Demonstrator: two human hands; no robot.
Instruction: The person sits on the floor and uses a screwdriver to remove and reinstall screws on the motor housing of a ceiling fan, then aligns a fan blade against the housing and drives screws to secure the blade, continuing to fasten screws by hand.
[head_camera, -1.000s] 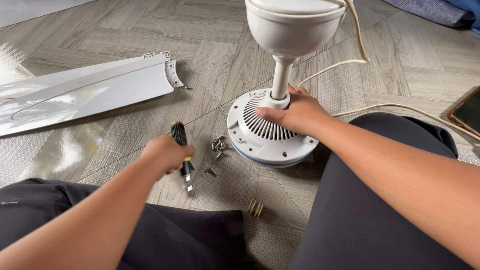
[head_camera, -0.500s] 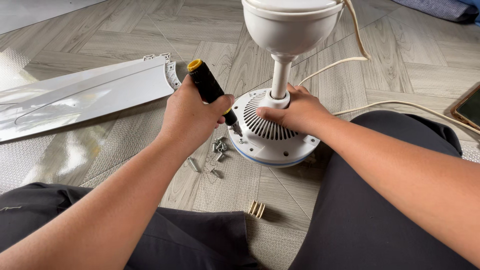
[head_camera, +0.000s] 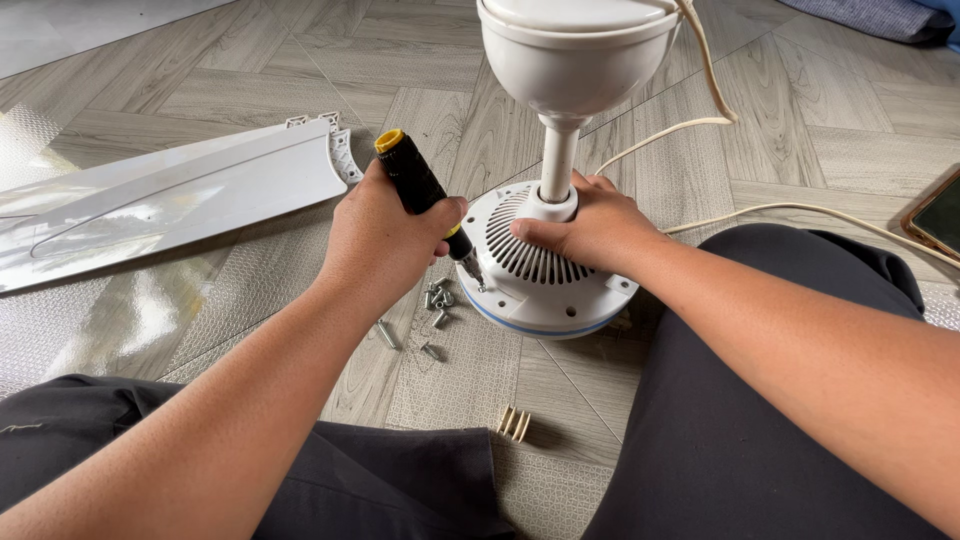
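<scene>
The left hand (head_camera: 385, 240) is clenched around a screwdriver with a black handle and yellow cap (head_camera: 415, 185), which tilts so its tip meets the rim of a round white ceiling-fan motor housing with slotted vents (head_camera: 545, 285). The housing lies on the grey wood-patterned floor (head_camera: 820, 130) between the person's knees. The right hand (head_camera: 590, 225) presses flat on top of the housing, fingers spread against the white stem (head_camera: 558, 160) that rises to a white bell-shaped canopy (head_camera: 575, 60). Loose silver screws (head_camera: 432, 300) lie on the floor just beside the housing. A white fan blade (head_camera: 170, 195) lies well apart to the left.
</scene>
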